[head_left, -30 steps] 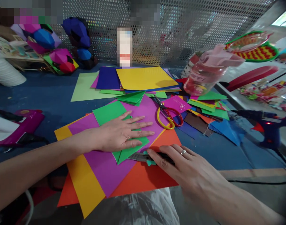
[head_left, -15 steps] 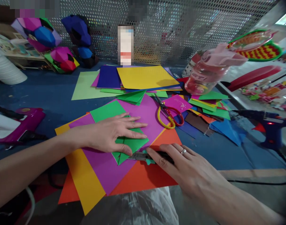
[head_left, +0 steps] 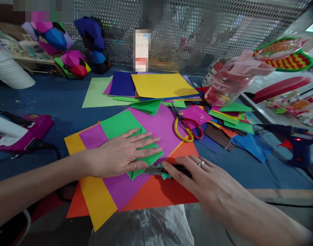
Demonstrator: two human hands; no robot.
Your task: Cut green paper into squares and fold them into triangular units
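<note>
Left hand (head_left: 120,155) lies flat, fingers spread, palm pressing down on a folded green paper piece (head_left: 143,158); nothing gripped, just held down. Right hand (head_left: 205,182) rests on a grey utility knife with teal slider (head_left: 159,171), fingers laid along its body, index finger on top; the blade end points toward the left hand and meets the lower edge of the green paper. A ring shows on one right finger. The two hands are close, nearly touching at the fingertips.

Under the green paper lies a large purple paper sheet (head_left: 156,126), on top of a yellow-orange sheet (head_left: 95,198) and an orange-red sheet (head_left: 159,193), all on the blue table (head_left: 56,102). A second green square sheet (head_left: 118,123) sits just beyond the left hand, partly under it.

Just beyond the right hand: scissors with one yellow and one red handle (head_left: 186,126), lying on the purple sheet's edge. Farther out from both hands, a stack of coloured sheets topped by a yellow one (head_left: 161,85). Out past the right hand, a pile of loose paper scraps (head_left: 230,123), a pink clear plastic bottle (head_left: 230,83) and a blue hot-glue gun (head_left: 297,143). Well off to the left hand's outer side, a magenta glue gun (head_left: 30,131). Far back left, folded paper polyhedra (head_left: 69,44) by the perforated metal screen (head_left: 197,30).
</note>
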